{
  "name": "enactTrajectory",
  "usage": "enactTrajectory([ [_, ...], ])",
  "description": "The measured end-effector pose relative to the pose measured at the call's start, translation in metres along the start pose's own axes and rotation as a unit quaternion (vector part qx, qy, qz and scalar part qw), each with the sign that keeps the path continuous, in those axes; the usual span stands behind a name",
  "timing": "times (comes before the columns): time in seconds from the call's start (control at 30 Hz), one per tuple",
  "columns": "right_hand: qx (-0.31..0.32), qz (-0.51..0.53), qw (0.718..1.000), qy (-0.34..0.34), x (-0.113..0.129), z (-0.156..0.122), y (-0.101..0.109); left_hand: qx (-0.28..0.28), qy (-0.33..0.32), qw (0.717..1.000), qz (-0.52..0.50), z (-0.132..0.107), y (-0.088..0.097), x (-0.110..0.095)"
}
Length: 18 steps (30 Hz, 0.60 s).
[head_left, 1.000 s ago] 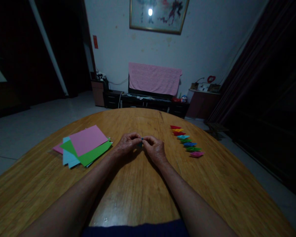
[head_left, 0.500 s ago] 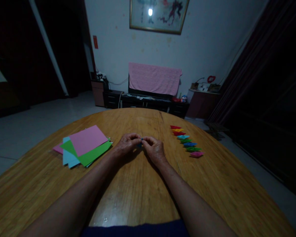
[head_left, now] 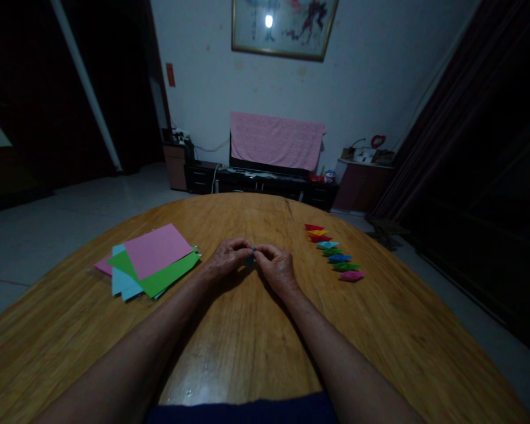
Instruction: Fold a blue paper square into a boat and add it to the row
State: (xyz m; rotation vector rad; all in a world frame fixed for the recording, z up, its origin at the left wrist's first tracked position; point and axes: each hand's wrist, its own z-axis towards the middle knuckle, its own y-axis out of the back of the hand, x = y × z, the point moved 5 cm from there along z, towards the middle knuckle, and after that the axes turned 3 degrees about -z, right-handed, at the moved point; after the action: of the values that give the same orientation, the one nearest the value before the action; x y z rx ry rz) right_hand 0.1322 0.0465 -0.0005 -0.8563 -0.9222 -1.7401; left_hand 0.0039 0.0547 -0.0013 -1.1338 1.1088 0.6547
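Note:
Between my fingertips is a small folded piece of blue paper [head_left: 250,258], mostly hidden by the fingers. My left hand [head_left: 228,257] pinches its left side with thumb and forefinger. From the right, my right hand [head_left: 276,267] grips the same paper, thumb and finger pressed together. Both hands are held just over the middle of the round wooden table [head_left: 247,330]. Off to the right, several small folded paper boats lie in a slanting row, from a red boat [head_left: 314,227] at the far end to a pink boat [head_left: 351,275] nearest me.
Left of my hands lies a loose pile of coloured sheets, with a pink sheet [head_left: 159,250] on top of a green sheet [head_left: 176,278] and a light blue sheet [head_left: 122,274]. Beyond the table, a pink cloth [head_left: 276,141] covers a screen on a low black cabinet [head_left: 258,184].

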Motion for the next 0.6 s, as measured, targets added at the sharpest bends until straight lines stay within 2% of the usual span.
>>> enactTrajectory([
  [0.37,-0.02,-0.041,0.999,0.027,0.002,0.0,0.002,-0.002,-0.014,1.0,0.023,0.008,0.004,0.005],
  [0.6,-0.019,-0.04,0.999,0.018,-0.001,0.0,0.002,-0.01,-0.013,0.998,0.061,0.014,0.012,0.005],
])
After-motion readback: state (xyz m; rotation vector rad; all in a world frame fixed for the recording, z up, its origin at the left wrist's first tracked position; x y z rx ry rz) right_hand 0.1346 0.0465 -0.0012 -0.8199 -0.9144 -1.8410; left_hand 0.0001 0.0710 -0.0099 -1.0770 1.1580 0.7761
